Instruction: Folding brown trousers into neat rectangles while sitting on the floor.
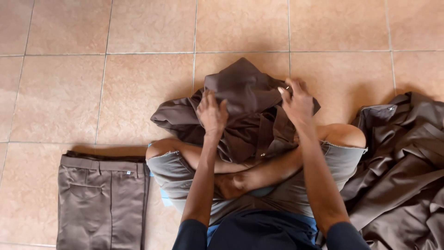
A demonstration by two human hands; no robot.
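A view from above looks down on a person sitting cross-legged on a floor (69, 92) of large tan tiles, bare knees spread toward the left and right of the frame, in grey shorts. In the centre of the frame, just above the crossed legs, a crumpled dark brown garment (245, 111) lies bunched in a heap, partly on the floor and partly draped over the shins.

The left hand (212, 113), left of centre, presses down on the garment with its fingers curled into the cloth, gripping a fold. The right hand (296, 103), right of centre, is at the garment's upper right edge; its fingers are bent and pinch the fabric there, the fingertips close together around a bit of cloth.

In the lower left of the frame, a pair of brown trousers (99, 199) lies flat and neatly folded on the tiles, waistband toward the top, well apart from the hands. Along the right edge of the frame a loose pile of brown clothing (402, 171) lies rumpled on the floor, touching the person's right knee.
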